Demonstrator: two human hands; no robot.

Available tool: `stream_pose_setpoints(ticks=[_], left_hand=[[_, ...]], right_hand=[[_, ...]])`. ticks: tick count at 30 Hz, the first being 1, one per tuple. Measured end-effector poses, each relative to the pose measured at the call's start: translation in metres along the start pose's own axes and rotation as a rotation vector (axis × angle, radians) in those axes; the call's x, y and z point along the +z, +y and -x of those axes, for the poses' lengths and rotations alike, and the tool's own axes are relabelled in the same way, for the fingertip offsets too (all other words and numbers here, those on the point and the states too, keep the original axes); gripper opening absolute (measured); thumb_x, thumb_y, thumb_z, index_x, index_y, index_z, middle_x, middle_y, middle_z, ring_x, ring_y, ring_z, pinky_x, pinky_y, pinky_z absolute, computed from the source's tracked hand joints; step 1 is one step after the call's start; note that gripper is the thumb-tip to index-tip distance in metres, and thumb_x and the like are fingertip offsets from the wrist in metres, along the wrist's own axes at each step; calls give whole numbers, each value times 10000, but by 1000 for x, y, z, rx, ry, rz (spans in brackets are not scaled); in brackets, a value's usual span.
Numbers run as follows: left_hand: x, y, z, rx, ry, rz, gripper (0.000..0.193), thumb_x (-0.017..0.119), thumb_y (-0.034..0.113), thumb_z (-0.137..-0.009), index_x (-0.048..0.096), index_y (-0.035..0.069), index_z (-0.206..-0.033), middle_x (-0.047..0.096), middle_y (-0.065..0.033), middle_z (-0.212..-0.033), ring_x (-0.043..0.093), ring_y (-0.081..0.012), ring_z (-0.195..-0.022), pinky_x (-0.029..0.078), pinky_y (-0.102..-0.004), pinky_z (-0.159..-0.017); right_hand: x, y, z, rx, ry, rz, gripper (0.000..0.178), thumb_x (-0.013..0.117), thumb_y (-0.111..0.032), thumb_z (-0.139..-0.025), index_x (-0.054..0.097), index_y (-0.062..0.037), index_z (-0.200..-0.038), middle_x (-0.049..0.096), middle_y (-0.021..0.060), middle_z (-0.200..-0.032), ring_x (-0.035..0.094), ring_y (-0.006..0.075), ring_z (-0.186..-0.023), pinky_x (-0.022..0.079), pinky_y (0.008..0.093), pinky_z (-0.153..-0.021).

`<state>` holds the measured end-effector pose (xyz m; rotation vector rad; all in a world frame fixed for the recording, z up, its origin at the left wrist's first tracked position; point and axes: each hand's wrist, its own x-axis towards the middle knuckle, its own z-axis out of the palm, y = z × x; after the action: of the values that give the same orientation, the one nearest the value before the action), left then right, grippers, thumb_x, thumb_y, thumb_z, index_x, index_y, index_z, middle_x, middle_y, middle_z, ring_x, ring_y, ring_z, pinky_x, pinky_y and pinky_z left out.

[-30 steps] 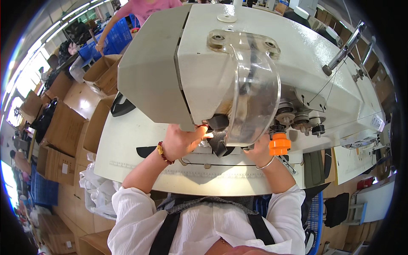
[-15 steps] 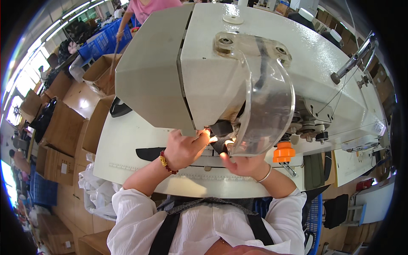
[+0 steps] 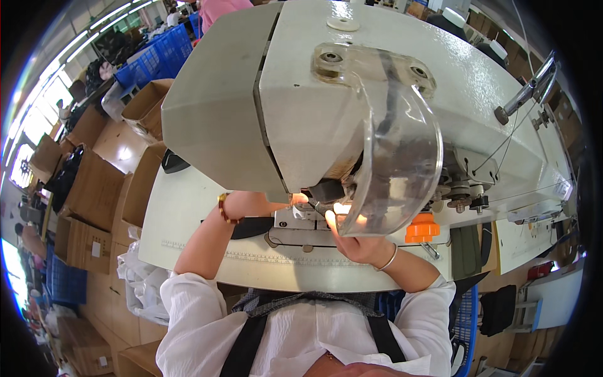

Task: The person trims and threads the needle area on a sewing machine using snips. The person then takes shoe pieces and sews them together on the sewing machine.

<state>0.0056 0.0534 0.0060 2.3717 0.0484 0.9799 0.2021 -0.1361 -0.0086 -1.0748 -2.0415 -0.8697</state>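
A white sewing machine head (image 3: 314,119) fills the middle of the view. Under its left end reaches my left hand (image 3: 251,205), a lit fingertip showing beside the needle area; the machine head hides most of its fingers. My right hand (image 3: 359,246) is closed on a small dark fabric piece (image 3: 321,208) near the needle, thumb toward the left. The clear plastic guard (image 3: 402,169) covers part of these fingers. Beneath the hands is the metal plate (image 3: 301,236) of the machine bed. A black curved fabric piece (image 3: 254,228) lies on the table beside my left wrist.
The white table (image 3: 207,254) has a printed ruler strip along its front. An orange knob (image 3: 422,227) hangs right of the guard. Dark green fabric (image 3: 465,252) lies farther right. Cardboard boxes (image 3: 94,188) and a white plastic bag (image 3: 143,283) stand to the left.
My left hand has moved left and farther under the machine head, uncovering the metal plate. My right hand stays near the needle with its fingers shifted slightly. The co-worker's arm has left the view.
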Motion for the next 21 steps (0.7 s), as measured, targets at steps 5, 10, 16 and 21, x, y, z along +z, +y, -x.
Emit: stream_pose_setpoints(ticks=[5,10,16,21], left_hand=[[-1,8,-9,64,10,-44,337,834,232,-809,697,18,-1030,704,-75,-917,661,-240,-826,543,-367,-739],[14,18,-6,-158,41,50,375,812,185,-815,666,16,-1116,696,-94,-1011,655,-253,-887,534,-368,-773],[20,18,-4,-189,40,30,389,798,147,-811,650,19,-1147,689,-109,-1028,655,-260,-887,530,-377,-773],[23,29,-9,-216,86,-115,400,789,118,-803,637,15,-1159,688,-130,-1016,659,-293,-873,526,-384,-753]], right_hand=[[2,2,10,-49,-17,5,223,695,35,-800,676,78,-1018,648,162,-1028,656,319,-890,572,428,-776],[9,8,37,-349,-259,696,239,627,-59,-906,649,99,-1084,642,148,-1011,639,295,-947,568,416,-858],[25,15,84,-221,-471,417,222,535,-138,-983,638,52,-1034,630,101,-984,614,209,-936,544,361,-917],[49,22,102,-633,-635,952,233,601,-158,-862,634,-58,-1070,649,121,-1009,633,292,-936,519,410,-893]])
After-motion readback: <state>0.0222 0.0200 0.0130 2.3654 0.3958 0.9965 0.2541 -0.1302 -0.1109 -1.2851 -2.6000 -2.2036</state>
